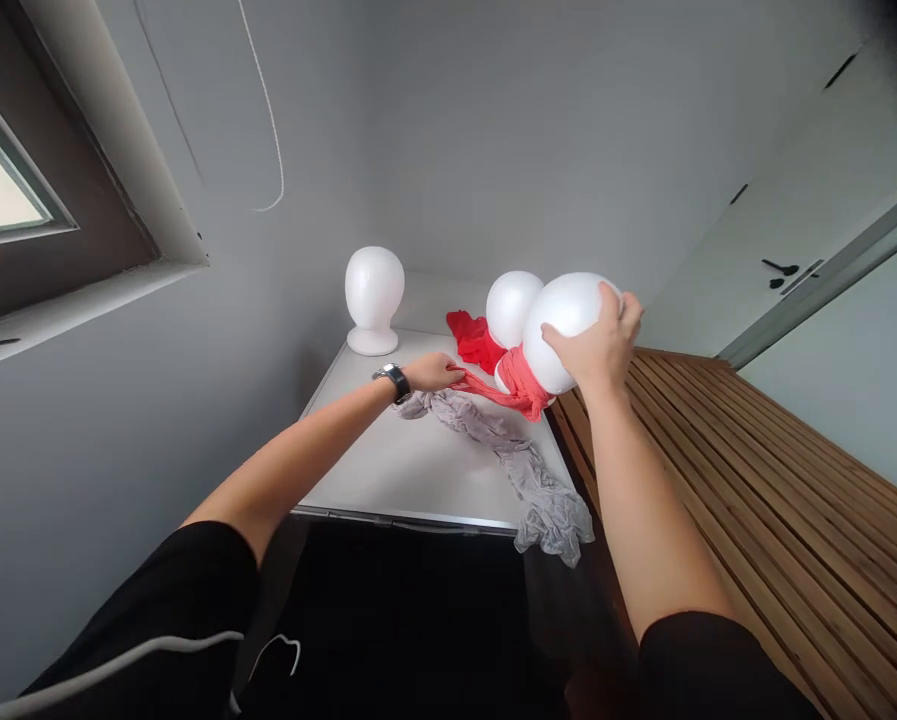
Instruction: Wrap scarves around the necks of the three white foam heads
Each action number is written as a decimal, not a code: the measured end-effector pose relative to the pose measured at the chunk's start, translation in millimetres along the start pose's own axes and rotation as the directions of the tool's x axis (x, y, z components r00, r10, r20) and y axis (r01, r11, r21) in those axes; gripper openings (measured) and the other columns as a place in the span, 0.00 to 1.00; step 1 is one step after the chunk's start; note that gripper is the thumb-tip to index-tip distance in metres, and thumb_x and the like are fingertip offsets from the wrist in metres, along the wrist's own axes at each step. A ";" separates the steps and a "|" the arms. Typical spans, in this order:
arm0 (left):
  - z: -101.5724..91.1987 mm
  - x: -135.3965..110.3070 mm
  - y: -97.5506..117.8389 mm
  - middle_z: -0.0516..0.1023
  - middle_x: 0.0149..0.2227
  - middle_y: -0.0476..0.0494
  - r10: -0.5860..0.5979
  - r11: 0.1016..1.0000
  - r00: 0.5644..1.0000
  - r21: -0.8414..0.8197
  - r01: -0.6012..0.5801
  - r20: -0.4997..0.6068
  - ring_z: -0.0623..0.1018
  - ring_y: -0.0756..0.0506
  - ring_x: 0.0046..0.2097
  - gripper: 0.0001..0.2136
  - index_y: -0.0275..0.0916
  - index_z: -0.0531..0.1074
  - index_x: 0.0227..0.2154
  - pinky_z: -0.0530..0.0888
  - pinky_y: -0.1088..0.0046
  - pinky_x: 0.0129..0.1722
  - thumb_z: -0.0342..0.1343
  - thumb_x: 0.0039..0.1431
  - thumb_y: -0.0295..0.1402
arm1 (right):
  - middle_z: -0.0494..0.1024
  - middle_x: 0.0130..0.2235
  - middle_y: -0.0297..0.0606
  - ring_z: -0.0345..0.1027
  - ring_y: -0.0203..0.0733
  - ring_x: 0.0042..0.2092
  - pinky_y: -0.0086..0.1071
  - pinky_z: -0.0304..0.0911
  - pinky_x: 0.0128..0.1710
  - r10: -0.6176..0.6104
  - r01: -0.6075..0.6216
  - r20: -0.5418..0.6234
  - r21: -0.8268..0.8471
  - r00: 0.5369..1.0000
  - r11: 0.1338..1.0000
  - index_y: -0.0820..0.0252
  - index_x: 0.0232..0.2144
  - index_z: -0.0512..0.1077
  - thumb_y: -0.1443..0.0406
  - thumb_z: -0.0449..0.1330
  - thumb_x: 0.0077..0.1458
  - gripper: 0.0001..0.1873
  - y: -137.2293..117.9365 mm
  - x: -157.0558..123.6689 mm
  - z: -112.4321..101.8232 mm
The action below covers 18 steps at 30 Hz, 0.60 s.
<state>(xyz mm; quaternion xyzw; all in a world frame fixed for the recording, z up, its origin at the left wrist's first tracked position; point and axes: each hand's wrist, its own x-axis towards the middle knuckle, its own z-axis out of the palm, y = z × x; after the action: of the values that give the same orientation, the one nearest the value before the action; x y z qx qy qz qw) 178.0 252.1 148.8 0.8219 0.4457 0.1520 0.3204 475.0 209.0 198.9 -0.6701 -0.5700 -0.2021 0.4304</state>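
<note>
My right hand (pixel 604 340) grips the top of a white foam mannequin head (pixel 564 305), which leans over to the right near the table's right side. A coral scarf (pixel 521 380) is wrapped around that head's neck. One stretched end of it runs left into my closed left hand (pixel 431 372), which has a dark watch at the wrist. Behind stands a second white mannequin head (pixel 513 300), with a bright red scarf (pixel 474 340) at its base. Below my left hand a crumpled grey scarf (pixel 485 425) trails across the table and over its front right corner.
A third, bare mannequin head (pixel 374 290) stands upright at the table's (pixel 388 460) back left. Grey walls rise behind and to the left, with a window (pixel 13 180) and a hanging cord (pixel 272 120). Wooden slat flooring (pixel 755 480) and a door (pixel 763 240) lie to the right.
</note>
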 end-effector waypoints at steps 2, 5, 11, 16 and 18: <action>9.3 32.3 2.3 0.63 0.22 0.49 -0.004 0.999 1.000 0.050 0.006 -0.031 0.62 0.50 0.25 0.20 0.39 0.64 0.20 0.57 0.68 0.28 0.59 0.66 0.40 | 0.54 0.69 0.56 0.54 0.68 0.68 0.63 0.58 0.67 -0.007 0.007 0.051 -0.016 0.999 1.000 0.55 0.70 0.56 0.51 0.74 0.45 0.55 5.0 -4.2 13.2; 26.4 62.0 1.6 0.72 0.27 0.47 -0.021 0.994 0.998 0.102 0.027 -0.061 0.71 0.49 0.31 0.16 0.37 0.71 0.25 0.67 0.71 0.33 0.60 0.68 0.39 | 0.55 0.69 0.56 0.54 0.68 0.68 0.60 0.61 0.65 -0.009 0.013 0.114 -0.031 0.993 0.999 0.54 0.69 0.58 0.50 0.73 0.46 0.53 3.5 -16.5 26.2; 44.2 88.8 -22.9 0.80 0.44 0.42 -0.066 0.992 0.994 0.102 0.076 -0.091 0.80 0.46 0.42 0.16 0.36 0.76 0.47 0.79 0.63 0.46 0.58 0.72 0.45 | 0.56 0.70 0.54 0.56 0.67 0.68 0.57 0.63 0.63 -0.027 0.036 0.151 -0.057 0.988 0.998 0.53 0.69 0.59 0.49 0.71 0.49 0.50 1.8 -23.4 45.3; 33.3 81.6 -73.0 0.83 0.44 0.37 -0.105 0.988 0.968 0.086 0.127 -0.227 0.79 0.44 0.43 0.17 0.37 0.78 0.46 0.72 0.69 0.44 0.51 0.74 0.45 | 0.54 0.72 0.56 0.54 0.68 0.70 0.56 0.62 0.64 -0.033 0.044 0.200 -0.050 0.979 0.998 0.54 0.71 0.57 0.47 0.71 0.50 0.52 5.8 -18.4 44.4; 25.4 68.3 -97.2 0.83 0.42 0.35 -0.134 0.980 0.947 0.101 0.170 -0.293 0.79 0.42 0.43 0.18 0.37 0.79 0.41 0.70 0.69 0.43 0.49 0.73 0.45 | 0.53 0.73 0.56 0.53 0.67 0.71 0.56 0.62 0.64 -0.027 0.035 0.228 -0.031 0.973 0.999 0.54 0.72 0.56 0.46 0.70 0.52 0.51 6.5 -18.1 39.4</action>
<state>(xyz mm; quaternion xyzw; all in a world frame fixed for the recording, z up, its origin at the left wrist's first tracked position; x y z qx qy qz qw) 167.8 337.6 63.0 0.7731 0.5577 0.2154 0.2118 467.5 230.3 161.3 -0.6871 -0.6224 -0.1407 0.3475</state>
